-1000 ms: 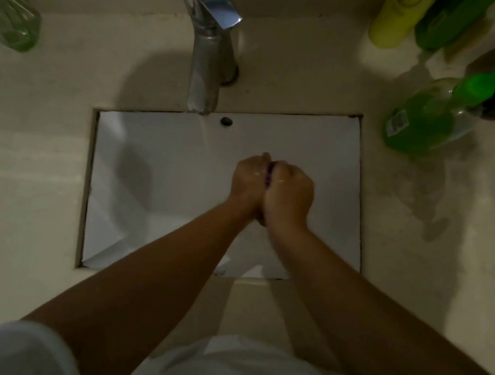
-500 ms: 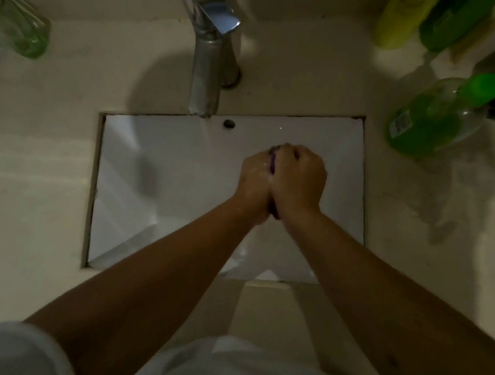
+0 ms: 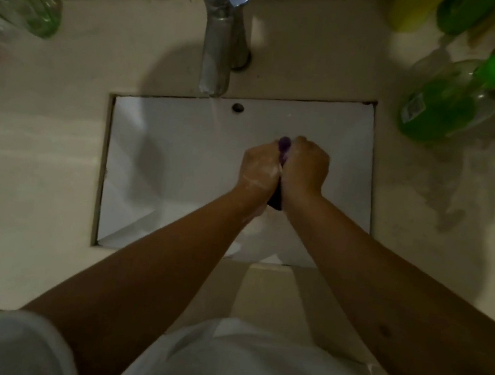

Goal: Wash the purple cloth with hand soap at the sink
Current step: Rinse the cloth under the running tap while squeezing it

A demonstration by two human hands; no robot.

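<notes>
Clenched into fists and pressed side by side, the left hand (image 3: 259, 170) and the right hand (image 3: 304, 168) are closed on the purple cloth (image 3: 284, 144), which is squeezed between them. Only two bits of the cloth are seen: a purple tip poking out past the knuckles toward the tap, and a darker end hanging out below the wrists toward the person. Its long axis is thus run from the tap side to the near side of the basin, roughly in line with the forearms. White soap lather is smeared across the back of the left hand; the right hand is seen with little of it.

Both hands are held over the right half of the white sink (image 3: 150, 159), above its floor and apart from its walls. A thin stream of water is seen falling from the metal tap (image 3: 218, 43) to the left of the hands, just beside the overflow hole (image 3: 237, 107). On the counter (image 3: 40, 162), a green soap bottle (image 3: 437, 107) is seen lying to the right of the basin, with more bottles behind it, and a green-tinted glass (image 3: 23, 1) is set at the far left.
</notes>
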